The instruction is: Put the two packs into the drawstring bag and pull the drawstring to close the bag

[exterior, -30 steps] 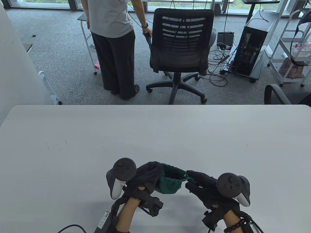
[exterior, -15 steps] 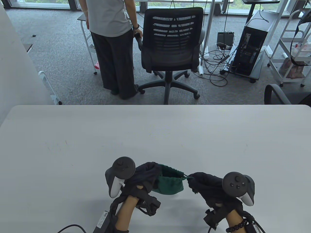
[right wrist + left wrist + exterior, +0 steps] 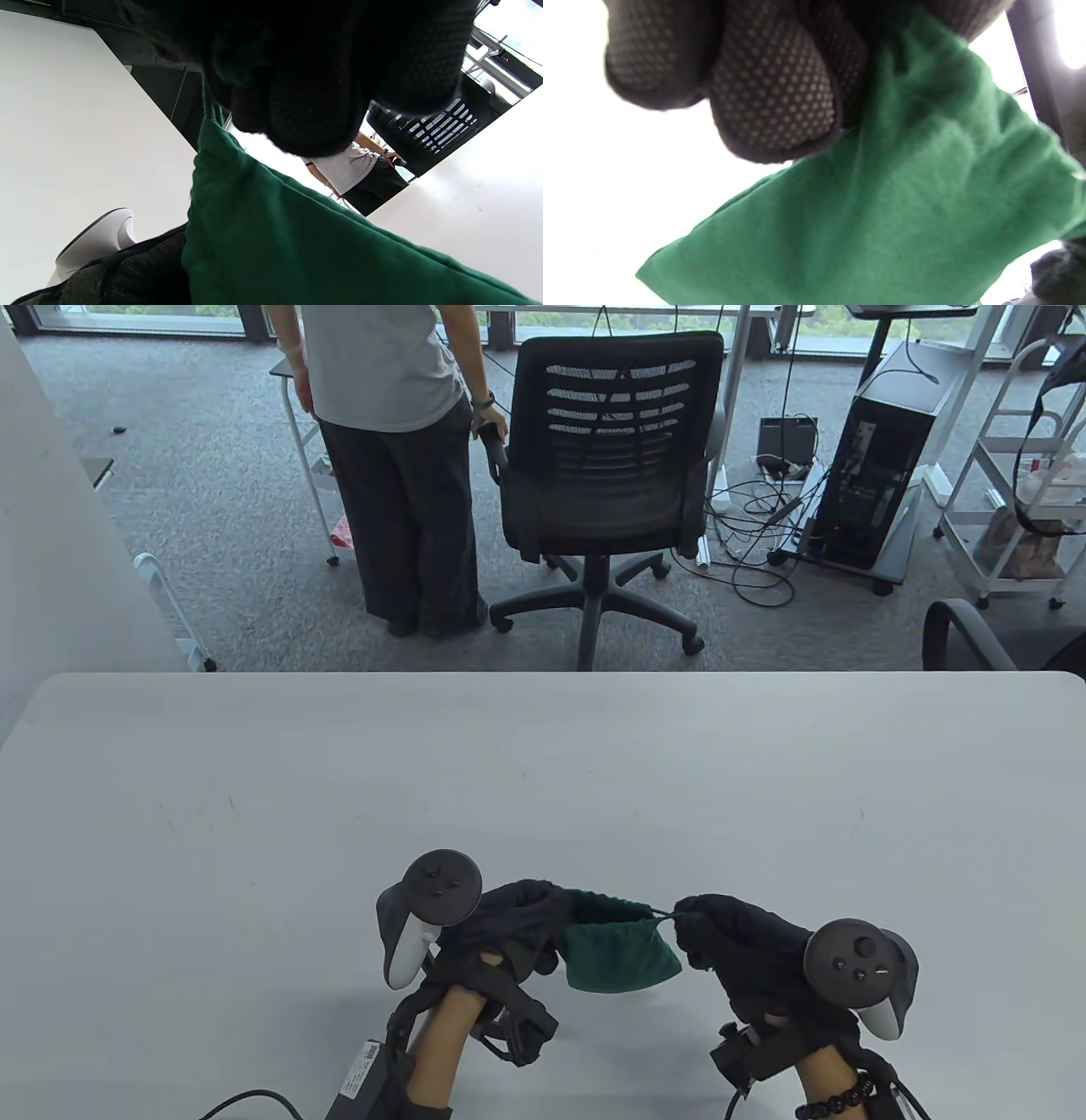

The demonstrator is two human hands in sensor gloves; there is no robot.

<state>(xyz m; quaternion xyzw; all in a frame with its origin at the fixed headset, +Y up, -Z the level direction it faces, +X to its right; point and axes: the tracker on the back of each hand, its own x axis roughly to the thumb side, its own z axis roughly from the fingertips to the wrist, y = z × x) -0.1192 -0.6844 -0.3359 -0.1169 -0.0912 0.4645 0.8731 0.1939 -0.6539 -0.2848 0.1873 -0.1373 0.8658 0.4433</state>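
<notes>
The green drawstring bag hangs between my two hands just above the table's front part. My left hand grips the bag's left top edge, its fingers curled over the green cloth. My right hand pinches the drawstring at the bag's right top corner and holds it taut; in the right wrist view the bag hangs under the curled fingers. The bag's mouth is gathered narrow. No pack is visible; what the bag holds is hidden.
The grey table stretches wide beyond the hands. Behind its far edge a person stands holding a black office chair. A computer tower and white racks stand at the back right.
My right hand has moved right and slightly toward me, pulling the drawstring; the bag's mouth has gathered tighter. The left hand has stayed put. The person behind shifted the chair.
</notes>
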